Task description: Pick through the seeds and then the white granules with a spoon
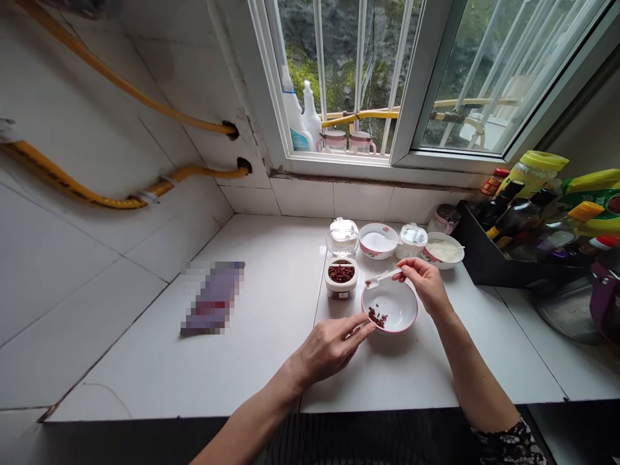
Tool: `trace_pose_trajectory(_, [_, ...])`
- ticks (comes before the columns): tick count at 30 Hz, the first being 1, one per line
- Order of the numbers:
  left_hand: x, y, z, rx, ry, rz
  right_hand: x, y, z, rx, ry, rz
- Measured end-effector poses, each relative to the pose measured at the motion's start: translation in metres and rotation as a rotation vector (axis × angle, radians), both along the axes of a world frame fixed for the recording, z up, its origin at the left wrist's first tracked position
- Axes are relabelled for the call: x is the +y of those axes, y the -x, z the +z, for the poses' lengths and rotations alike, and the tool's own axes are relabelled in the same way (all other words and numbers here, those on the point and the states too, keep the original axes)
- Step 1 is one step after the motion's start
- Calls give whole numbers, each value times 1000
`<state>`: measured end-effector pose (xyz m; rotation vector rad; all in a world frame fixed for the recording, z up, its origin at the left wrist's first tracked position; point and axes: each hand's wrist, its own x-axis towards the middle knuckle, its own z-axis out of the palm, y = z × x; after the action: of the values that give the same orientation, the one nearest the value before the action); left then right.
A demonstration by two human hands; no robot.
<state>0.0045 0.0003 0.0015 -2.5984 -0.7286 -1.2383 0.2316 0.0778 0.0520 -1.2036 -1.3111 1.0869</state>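
Observation:
My right hand (pixel 422 284) pinches the handle of a small white spoon (pixel 382 278), held above the far rim of a white bowl (pixel 401 309) with a pink edge. Some dark red peppercorn-like grains (pixel 376 317) lie in the bowl's near left part. My left hand (pixel 334 345) holds the bowl at its near left rim, fingertips over the edge; its thumb is hidden. Just behind and left of the bowl stands an open jar (pixel 341 292) of the same dark red grains, its clear lid (pixel 343 236) tipped back.
Behind are a bowl of white granules (pixel 378 243), a lidded white jar (pixel 412 240) and a bowl of pale contents (pixel 442 252). A black box (pixel 504 268) of bottles stands right, near a pot lid (pixel 564 310). A blurred purple packet (pixel 216 300) lies left on the white counter (pixel 271 278).

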Motion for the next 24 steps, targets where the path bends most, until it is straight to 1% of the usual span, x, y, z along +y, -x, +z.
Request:
trace_pose_trajectory(4, [0,1,-3,5,13,3,0,17,2,32,-126,-39])
trace_pose_trajectory(6, [0,1,-4,6,18,6,-3,27,5,-3,-214,-52])
trace_pose_trajectory(8, [0,1,-4,7,21,8,-6,35,6,-108,-332,-75])
trace_pose_trajectory(11, [0,1,-3,5,19,5,-11,43,6,-368,-594,-97])
trace_pose_trajectory(13, [0,0,-2,3,17,5,-14,45,5,-519,-757,-62])
trace_pose_trajectory(15, [0,0,-1,1,17,9,-16,45,5,-608,-847,-24])
trace_pose_trajectory(17, [0,0,0,2,15,9,-17,42,7,-641,-886,-43])
trace_pose_trajectory(20, [0,0,0,9,10,4,-19,31,12,-614,-887,-138])
trace_pose_trajectory(22, [0,1,-1,15,7,11,-19,20,13,-593,-828,-170])
trace_pose_trajectory(24, [0,1,-1,20,5,15,-18,9,11,-622,-722,-144])
